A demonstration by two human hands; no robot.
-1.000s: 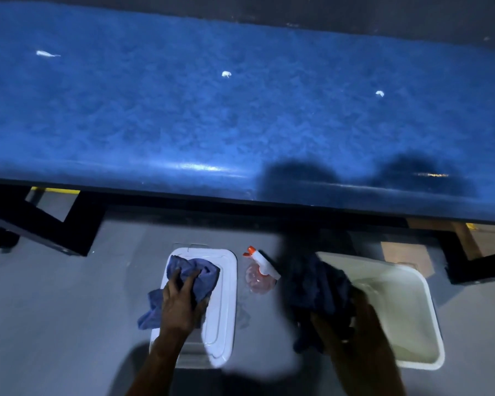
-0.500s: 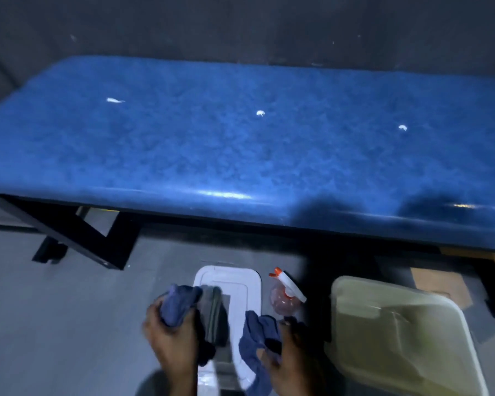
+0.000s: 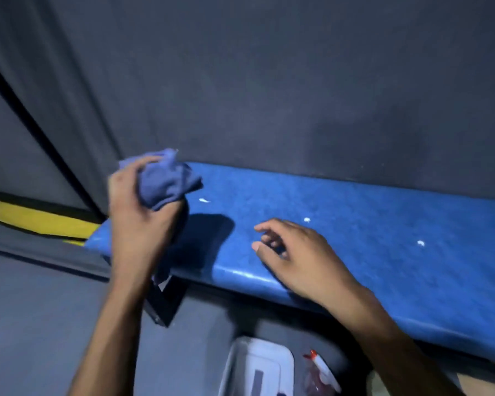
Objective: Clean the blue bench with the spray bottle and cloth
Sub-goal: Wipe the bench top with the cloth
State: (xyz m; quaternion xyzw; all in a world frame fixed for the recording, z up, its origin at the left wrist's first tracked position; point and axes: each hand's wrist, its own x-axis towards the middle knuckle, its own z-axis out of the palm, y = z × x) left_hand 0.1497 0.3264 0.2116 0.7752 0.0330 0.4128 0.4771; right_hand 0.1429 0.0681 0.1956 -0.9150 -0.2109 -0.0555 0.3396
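Currently, a bunched blue cloth is being gripped in the left hand above the left end of the blue bench, while the right hand, empty with fingers loosely spread, is being rested near its front edge. White specks are probably best wiped with firm, overlapping strokes; the spray bottle is being left on the floor below.

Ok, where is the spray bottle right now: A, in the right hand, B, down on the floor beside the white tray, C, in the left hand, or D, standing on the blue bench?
B: the spray bottle sits on the floor next to the white tray, while the left hand grips the cloth and the right hand is empty.
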